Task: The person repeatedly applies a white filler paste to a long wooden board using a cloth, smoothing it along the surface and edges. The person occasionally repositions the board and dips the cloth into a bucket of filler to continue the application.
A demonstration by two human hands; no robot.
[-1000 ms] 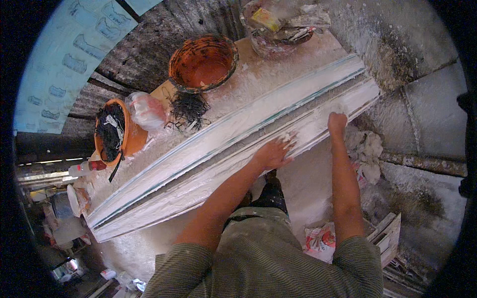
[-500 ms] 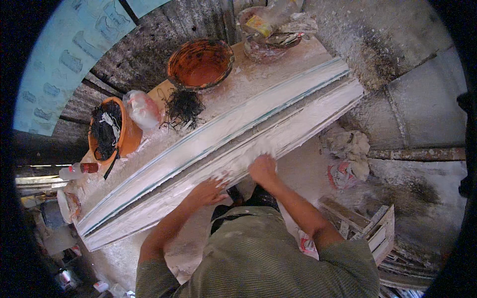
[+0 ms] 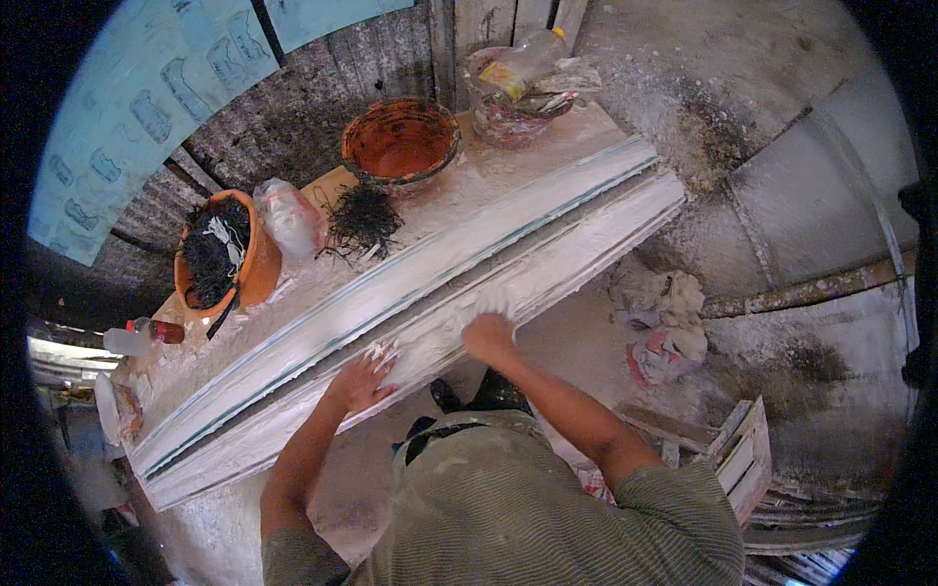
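Two long white plaster-like strips lie side by side on a slanting bench top; the far strip (image 3: 391,283) has teal lines along it and the near strip (image 3: 596,246) is coated with wet-looking white paste. My left hand (image 3: 362,381) rests open on the near strip, its fingers spread and their tips white with paste. Farther right along that strip is my right hand (image 3: 490,334). Its knuckles look bent, but the white-coated fingers are smeared by motion, so whether they hold anything is hidden.
Behind the strips stand an orange basin (image 3: 401,146), a tub of dark fibres (image 3: 220,256), a plastic bag (image 3: 290,217), a dark fibre tangle (image 3: 362,220) and a cluttered bucket (image 3: 513,107). A wooden crate (image 3: 738,454) and crumpled sacks (image 3: 669,322) lie on the right.
My left hand has shifted left and farther onto the near strip, away from its edge. The right hand stays blurred on the strip, a little farther left. The whole view has tilted slightly.
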